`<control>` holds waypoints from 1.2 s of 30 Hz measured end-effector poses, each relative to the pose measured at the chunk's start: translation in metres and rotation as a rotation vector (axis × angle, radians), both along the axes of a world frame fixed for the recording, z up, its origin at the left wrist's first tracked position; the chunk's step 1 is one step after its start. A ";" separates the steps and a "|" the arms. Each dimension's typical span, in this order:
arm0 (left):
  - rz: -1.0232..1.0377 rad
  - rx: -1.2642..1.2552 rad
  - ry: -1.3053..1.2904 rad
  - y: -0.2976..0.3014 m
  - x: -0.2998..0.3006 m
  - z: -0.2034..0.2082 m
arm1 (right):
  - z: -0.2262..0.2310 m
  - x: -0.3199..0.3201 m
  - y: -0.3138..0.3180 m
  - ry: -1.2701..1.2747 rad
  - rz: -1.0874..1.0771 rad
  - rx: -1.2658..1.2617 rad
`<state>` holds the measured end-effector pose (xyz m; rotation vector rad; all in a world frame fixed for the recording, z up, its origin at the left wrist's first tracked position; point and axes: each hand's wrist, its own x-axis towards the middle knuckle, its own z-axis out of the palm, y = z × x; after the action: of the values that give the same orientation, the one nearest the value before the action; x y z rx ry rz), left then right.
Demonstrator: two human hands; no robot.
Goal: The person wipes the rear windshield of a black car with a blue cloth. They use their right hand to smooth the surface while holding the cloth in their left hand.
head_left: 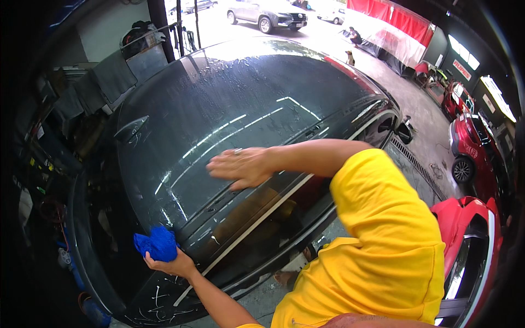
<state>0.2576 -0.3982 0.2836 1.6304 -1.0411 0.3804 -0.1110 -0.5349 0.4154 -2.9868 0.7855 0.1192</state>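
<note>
A dark car roof (219, 104) fills the middle of the view, with wet streaks toward its far end and bright light reflections across it. My left hand (174, 264) holds a bunched blue cloth (158, 243) over the roof's near left corner. My right hand (240, 167) is stretched out flat, fingers extended, on or just over the roof near its side edge; it is slightly smeared by motion and a ring shows on it. Left of it stands the shark-fin antenna (133, 128). Along the near side of the car runs a pale trim strip (257, 220).
Red cars (478, 145) stand at the right, one close behind me. A floor drain grate (418, 167) runs beside the car. Grey cloths (115, 76) hang at the left. A grey SUV (268, 15), a crouching person (355, 36) and a dog (350, 58) are farther off.
</note>
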 end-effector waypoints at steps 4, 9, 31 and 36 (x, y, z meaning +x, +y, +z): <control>-0.003 -0.006 0.043 0.005 -0.006 0.010 | 0.019 -0.070 0.005 0.103 -0.172 -0.019; -0.029 0.013 0.001 0.008 -0.006 0.004 | -0.009 0.067 -0.021 -0.034 0.148 0.003; 0.074 -0.498 0.549 -0.008 0.016 -0.012 | -0.022 0.184 -0.012 0.109 0.451 -0.064; 0.067 -0.456 0.564 -0.006 0.019 -0.018 | -0.050 0.265 -0.015 0.033 0.566 0.002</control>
<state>0.2769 -0.4039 0.2657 1.2504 -0.4324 0.1654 0.1536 -0.5498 0.3655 -3.1138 -0.0788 0.1877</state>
